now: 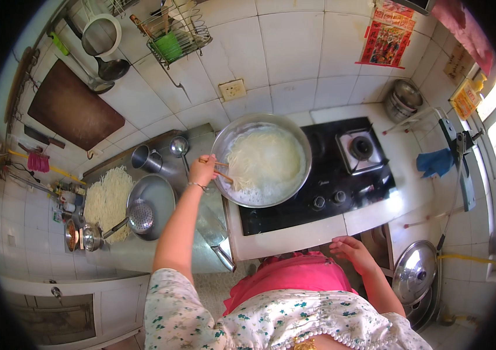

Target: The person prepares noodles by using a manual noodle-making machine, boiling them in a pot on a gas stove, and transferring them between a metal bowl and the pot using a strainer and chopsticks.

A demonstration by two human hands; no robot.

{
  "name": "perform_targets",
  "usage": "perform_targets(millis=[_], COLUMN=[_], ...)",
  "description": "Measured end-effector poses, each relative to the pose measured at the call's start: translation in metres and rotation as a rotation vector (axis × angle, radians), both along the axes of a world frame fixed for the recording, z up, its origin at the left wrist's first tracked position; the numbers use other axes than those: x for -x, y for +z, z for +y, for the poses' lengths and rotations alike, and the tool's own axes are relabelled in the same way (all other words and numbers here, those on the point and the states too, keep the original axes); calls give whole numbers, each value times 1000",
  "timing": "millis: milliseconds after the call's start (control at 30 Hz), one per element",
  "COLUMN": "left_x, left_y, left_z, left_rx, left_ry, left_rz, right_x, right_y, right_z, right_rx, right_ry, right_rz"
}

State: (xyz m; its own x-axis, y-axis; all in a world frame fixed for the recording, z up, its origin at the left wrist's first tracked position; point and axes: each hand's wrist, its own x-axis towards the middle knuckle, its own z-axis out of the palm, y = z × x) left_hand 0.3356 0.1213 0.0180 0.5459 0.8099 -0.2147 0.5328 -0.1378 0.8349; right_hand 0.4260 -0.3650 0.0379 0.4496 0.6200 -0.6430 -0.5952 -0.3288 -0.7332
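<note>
A wide metal pan stands over the left side of a black gas stove, with pale noodles in cloudy, foamy liquid. My left hand is at the pan's left rim and holds a pair of wooden chopsticks, their tips over the noodles. My right hand hangs in front of the counter edge, fingers apart, holding nothing. Left of the pan, a metal ladle lies by a metal cup. A metal basin of liquid has a perforated skimmer across it, beside a heap of noodles.
The stove's right burner is bare, with control knobs in front. Stacked metal bowls stand in the far right corner. A metal lid leans at the lower right. Utensils and a cutting board hang on the left wall.
</note>
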Motion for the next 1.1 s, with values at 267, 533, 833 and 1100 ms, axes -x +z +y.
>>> perform_targets(millis=[267,533,833,1100], left_x=[-42,-94,-103,-78], left_y=[-42,-22,4,19], left_z=[-27,-80,-92,-37], left_rx=[432,419,-199,-559], left_ry=[164,-85,-453,-557], left_rz=[-377,-445,-39,163], right_x=[-5,4,1,-5], right_y=[-5,-9,-5,-8], right_z=[-13,-22,-26,-29], right_rx=[-3,-10,22,9], right_ry=[-30,-85,-136,-139], right_rz=[-26,18,4,27])
